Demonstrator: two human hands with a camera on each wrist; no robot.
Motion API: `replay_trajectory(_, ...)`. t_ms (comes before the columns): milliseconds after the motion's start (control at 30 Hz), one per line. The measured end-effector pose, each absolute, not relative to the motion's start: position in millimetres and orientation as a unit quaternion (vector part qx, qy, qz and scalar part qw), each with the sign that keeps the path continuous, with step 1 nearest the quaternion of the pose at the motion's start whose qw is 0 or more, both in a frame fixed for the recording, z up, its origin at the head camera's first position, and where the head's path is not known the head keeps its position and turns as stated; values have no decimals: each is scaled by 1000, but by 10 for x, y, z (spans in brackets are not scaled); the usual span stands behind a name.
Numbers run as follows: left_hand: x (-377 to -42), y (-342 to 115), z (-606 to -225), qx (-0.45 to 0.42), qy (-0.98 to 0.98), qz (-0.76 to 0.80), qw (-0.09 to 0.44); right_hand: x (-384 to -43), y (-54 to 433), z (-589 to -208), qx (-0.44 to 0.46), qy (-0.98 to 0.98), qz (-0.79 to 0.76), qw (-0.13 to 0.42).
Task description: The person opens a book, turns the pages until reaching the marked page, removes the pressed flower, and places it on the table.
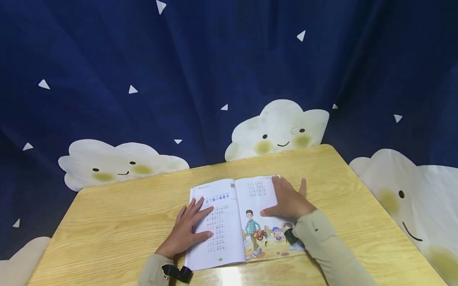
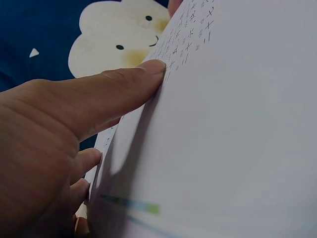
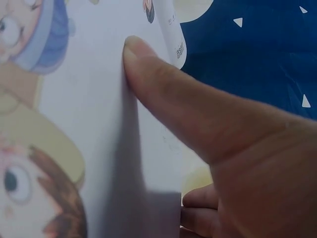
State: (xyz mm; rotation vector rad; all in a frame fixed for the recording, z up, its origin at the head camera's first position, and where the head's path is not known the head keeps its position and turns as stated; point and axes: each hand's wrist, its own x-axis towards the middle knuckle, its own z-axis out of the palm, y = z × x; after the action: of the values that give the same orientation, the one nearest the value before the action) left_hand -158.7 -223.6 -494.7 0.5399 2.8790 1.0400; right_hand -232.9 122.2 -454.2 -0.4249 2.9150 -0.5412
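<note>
A picture book point(image 1: 229, 238) lies spread on the table, with printed text on its left page and a coloured drawing on its right page. My left hand point(image 1: 187, 228) rests on the left page near its outer edge, fingers spread and thumb point(image 2: 143, 74) touching the paper. On the upper right of the other page lies my right hand point(image 1: 290, 198), its thumb point(image 3: 163, 79) against the paper and its other fingers by the outer edge. That hand and its sleeve hide part of the right page, including some of the drawing.
The wooden table point(image 1: 118, 222) extends on both sides of the book. Behind it hangs a dark blue curtain point(image 1: 200, 59) with white triangles and smiling clouds point(image 1: 282, 127). Dark straps with small devices point(image 1: 179, 273) sit at the wrists.
</note>
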Motion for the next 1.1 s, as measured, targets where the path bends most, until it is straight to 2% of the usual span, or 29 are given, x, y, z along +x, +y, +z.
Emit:
replay_trajectory(400,-1542,-2272,-4922,167,925,341,25,-2343,1230,-4550,-150,965,-198,78)
replay_trajectory(833,-1593,-2261,-4914,189,923,335,2,-2407,1337,-4437,-164,920,-325,148)
replay_trajectory(1100,-1586,-2268,-4920,178,929,323,32,-2423,1405,-4384,-151,871,-416,212)
